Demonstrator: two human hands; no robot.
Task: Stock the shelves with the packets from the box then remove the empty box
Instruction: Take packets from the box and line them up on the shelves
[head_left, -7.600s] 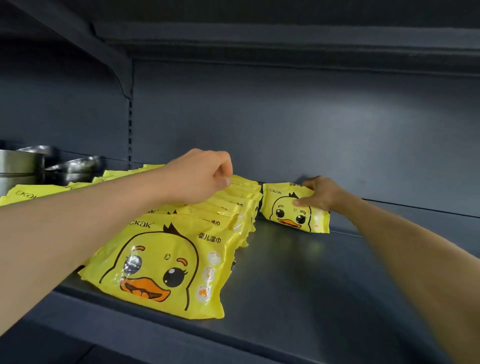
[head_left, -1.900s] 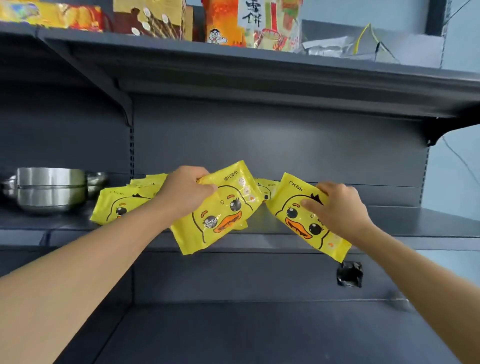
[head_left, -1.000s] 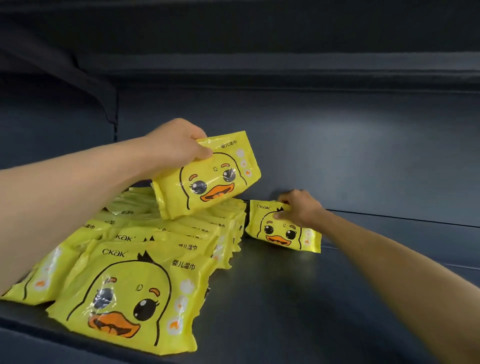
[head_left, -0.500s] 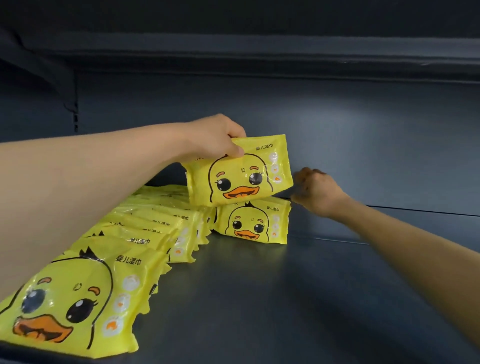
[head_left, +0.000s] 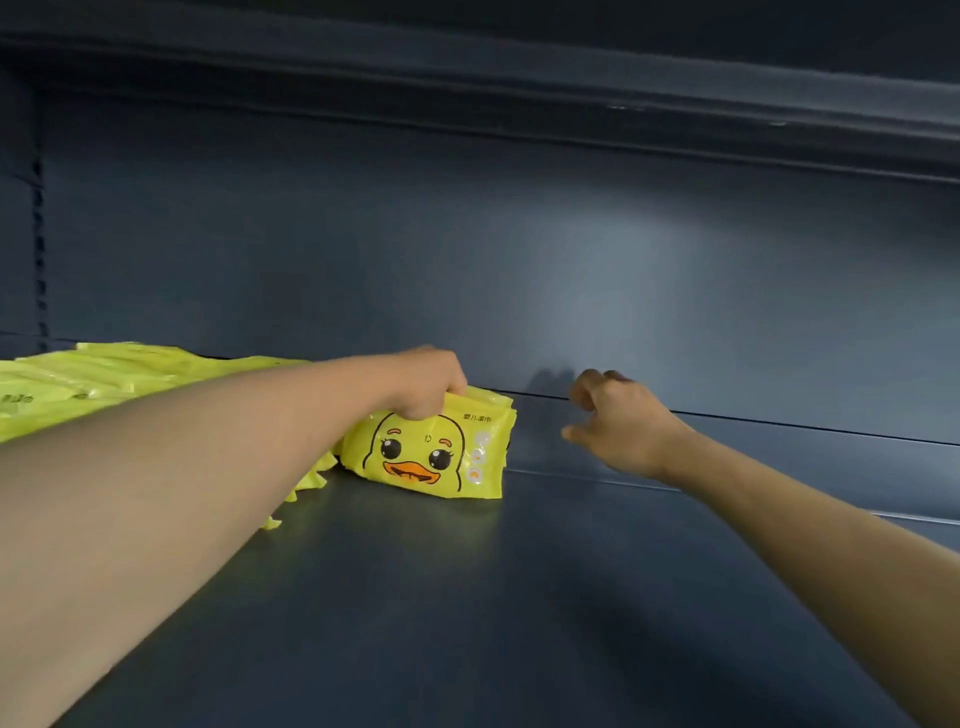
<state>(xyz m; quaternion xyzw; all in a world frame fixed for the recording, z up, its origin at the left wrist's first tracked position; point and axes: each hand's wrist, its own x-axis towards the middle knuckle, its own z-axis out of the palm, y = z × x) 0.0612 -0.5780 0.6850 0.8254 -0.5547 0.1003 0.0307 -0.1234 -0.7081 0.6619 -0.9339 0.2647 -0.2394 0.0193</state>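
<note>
Fingers of the left hand (head_left: 422, 382) are curling over the top edge of a yellow duck-print wipes packet (head_left: 434, 451), gripping it from above while its lower edge is sitting on the dark shelf board (head_left: 467, 597). That packet is standing nearly upright, its printed duck face turning toward the camera, and more yellow edges are showing just behind its top right corner, so it is leaning against at least one other packet there. To the left of these fingers, partly hidden by the forearm, a row of yellow packets (head_left: 104, 376) is lying overlapped along the shelf. The right hand (head_left: 618, 423) is hovering to the right of the gripped packet, apart from it, with its fingers (head_left: 584, 387) loosely bent and holding nothing; they are reaching close to the shelf's back panel (head_left: 571, 260), just above the seam where panel and board meet. Overhead, the underside of the next shelf (head_left: 519, 67) is running across the top.
</note>
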